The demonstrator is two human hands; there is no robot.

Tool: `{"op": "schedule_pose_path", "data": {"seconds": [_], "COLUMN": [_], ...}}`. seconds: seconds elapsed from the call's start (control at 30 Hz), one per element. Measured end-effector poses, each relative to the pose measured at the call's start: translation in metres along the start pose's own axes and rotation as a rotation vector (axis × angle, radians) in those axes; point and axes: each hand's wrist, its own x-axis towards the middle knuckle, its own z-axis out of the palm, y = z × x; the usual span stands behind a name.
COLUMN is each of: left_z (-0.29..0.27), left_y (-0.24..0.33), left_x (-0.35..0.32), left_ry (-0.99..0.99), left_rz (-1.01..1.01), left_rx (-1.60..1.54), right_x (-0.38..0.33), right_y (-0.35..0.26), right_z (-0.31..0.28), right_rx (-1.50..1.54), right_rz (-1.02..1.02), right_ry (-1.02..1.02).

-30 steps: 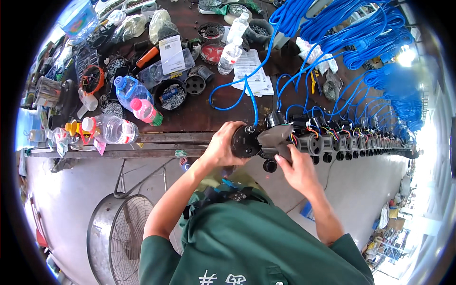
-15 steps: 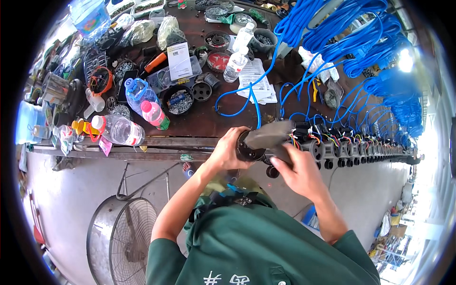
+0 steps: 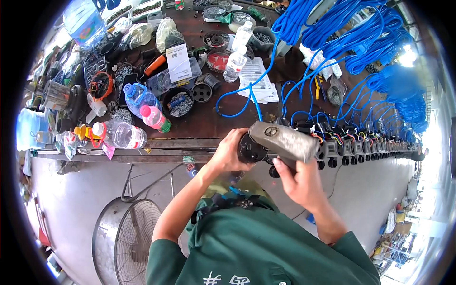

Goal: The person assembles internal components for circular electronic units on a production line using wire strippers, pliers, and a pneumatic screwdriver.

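Note:
My left hand (image 3: 227, 154) is wrapped round a black round housing (image 3: 250, 151) at the table's front edge. A blue cable (image 3: 255, 108) runs down toward that housing from the tabletop. In my right hand (image 3: 303, 184) is a hammer (image 3: 286, 141) with a thick, worn metal head. Its head hangs over the right part of the housing and hides some of it. From this angle I cannot tell whether the two touch. My right fingers close round the handle, most of which the hand and head cover.
Right of my hands, a row of grey motor bodies (image 3: 333, 148) with coloured wires lines the edge. Coiled blue cables (image 3: 354, 35) are heaped behind. Bottles (image 3: 126, 134), a screw-filled bowl (image 3: 179, 102) and papers (image 3: 258, 78) lie leftward. A floor fan (image 3: 135, 232) stands below.
The hammer head, blurred by motion before, has moved right and looks larger and sharper now. My left hand still holds the housing in nearly the same place.

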Motion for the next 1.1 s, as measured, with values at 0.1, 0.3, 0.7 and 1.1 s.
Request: {"op": "schedule_pose_path", "data": {"seconds": [0.1,0.3,0.7,1.1], "left_z": [0.001,-0.001,0.019,0.017], "left_y": [0.002,0.001,0.002,-0.008], "left_x": [0.006,0.005,-0.005,-0.007], "left_ry": [-0.033,-0.022,0.132,0.081], "left_rz": [-0.001,-0.038,-0.009,-0.028], "left_rx": [0.001,-0.039,0.027,0.014], "right_x": [-0.011,0.004,-0.029,-0.017], "right_y": [0.044,0.047,0.073,0.052], "right_z": [0.037,0.014,-0.003,0.057], "right_rx": [-0.313,-0.056,-0.209,-0.22], "right_rz": [0.126,0.254,0.281,0.227], "right_ry": [-0.164,-0.278,-0.199,-0.192]}}
